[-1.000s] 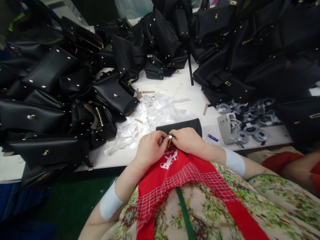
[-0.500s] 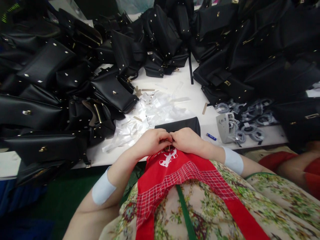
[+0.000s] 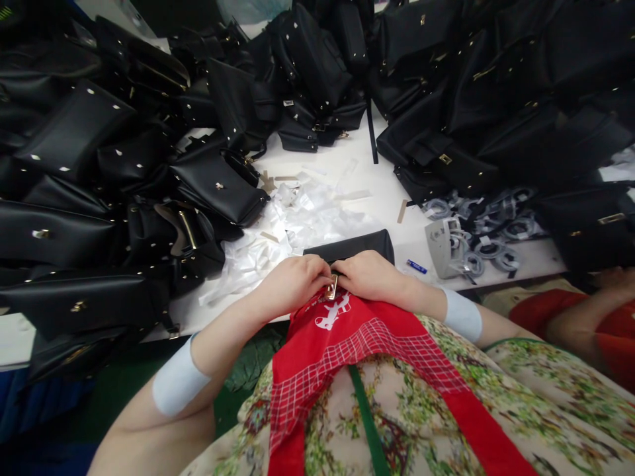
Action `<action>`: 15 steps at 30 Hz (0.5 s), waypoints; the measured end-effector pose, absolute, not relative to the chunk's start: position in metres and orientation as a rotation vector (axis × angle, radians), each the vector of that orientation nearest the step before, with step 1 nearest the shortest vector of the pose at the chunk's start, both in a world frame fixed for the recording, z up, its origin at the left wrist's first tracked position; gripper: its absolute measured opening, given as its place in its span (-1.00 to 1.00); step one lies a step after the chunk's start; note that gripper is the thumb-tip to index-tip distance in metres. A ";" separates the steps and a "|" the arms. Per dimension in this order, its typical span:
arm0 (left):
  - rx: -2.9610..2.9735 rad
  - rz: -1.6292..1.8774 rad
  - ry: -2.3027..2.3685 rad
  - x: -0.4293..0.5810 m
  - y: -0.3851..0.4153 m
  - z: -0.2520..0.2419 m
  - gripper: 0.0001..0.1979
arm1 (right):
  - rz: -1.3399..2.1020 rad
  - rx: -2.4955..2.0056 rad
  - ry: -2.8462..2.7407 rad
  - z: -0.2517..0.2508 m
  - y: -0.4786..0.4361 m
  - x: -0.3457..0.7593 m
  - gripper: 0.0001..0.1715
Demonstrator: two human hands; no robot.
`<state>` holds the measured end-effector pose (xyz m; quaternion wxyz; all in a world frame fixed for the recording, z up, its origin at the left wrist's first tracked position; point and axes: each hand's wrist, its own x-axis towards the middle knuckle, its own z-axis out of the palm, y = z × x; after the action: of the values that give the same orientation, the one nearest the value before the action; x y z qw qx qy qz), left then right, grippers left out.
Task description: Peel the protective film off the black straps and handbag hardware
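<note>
At the near table edge, against my red apron, lies a black handbag (image 3: 353,247); its near side is hidden by my hands. A gold-coloured metal clasp (image 3: 332,287) shows between my hands. My left hand (image 3: 296,280) is closed, its fingertips pinched at the clasp's left side. From the right, my right hand (image 3: 371,275) curls over the bag's near edge with its fingers bent beside the clasp. The fingertips of both hands are partly hidden.
Black handbags (image 3: 221,178) are piled left, behind and right. White film scraps (image 3: 297,221) lie beyond my hands. A blue battery-like cylinder (image 3: 416,266), a pale box (image 3: 441,248) and coiled clear-wrapped straps (image 3: 489,248) sit to the right. A co-worker's arm (image 3: 578,324) is at far right.
The gold clasp has come into fuller view between my hands. My left hand has shifted slightly left and my left elbow outward. The view has moved a little.
</note>
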<state>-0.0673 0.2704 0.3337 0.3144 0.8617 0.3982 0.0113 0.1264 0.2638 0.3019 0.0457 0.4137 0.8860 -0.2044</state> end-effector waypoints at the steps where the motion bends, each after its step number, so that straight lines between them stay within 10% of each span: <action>1: 2.234 0.050 1.064 -0.070 0.270 0.333 -0.88 | -0.621 1.260 2.708 0.302 0.264 0.127 -0.63; 15: 1.821 0.576 1.359 -0.072 0.258 0.311 -0.88 | -0.625 1.220 2.698 0.300 0.266 0.124 -0.66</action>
<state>-0.0719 0.2583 0.3114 0.3882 0.7160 0.5341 0.2266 0.1239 0.2660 0.3000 0.0576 0.4026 0.8900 -0.2061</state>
